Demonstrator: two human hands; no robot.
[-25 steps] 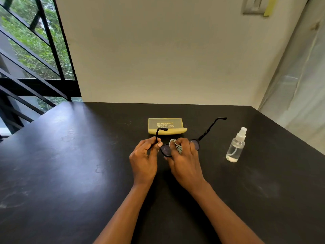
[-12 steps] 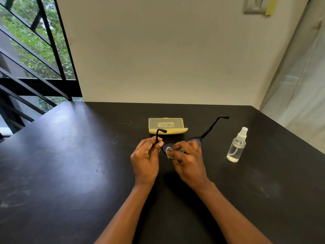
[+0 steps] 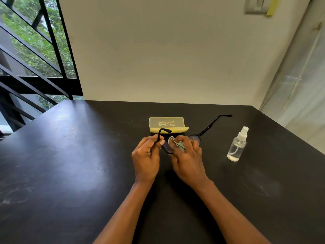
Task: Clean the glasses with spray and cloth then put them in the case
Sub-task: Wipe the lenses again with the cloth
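Count: one pair of glasses (image 3: 195,138), one cloth (image 3: 177,144), one spray bottle (image 3: 237,145), one yellow case (image 3: 167,124), two hands. All on or over one black table (image 3: 70,164).

Left hand (image 3: 146,159): grip curled round the near temple arm of the glasses, thumb and fingers pinching it; the arm's hooked end sticks up above the knuckles. Right hand (image 3: 189,161): fingers bent, pinching the pale green cloth against the left lens. Glasses sit mid-table, just off the surface, black frame, dark lenses; the other temple arm points toward the table's far right corner.

Case: closed, lying flat just behind the hands, nearer the far edge, printed text on the lid. Spray bottle: clear, white nozzle, upright, right of the glasses and apart from them, some liquid in it.
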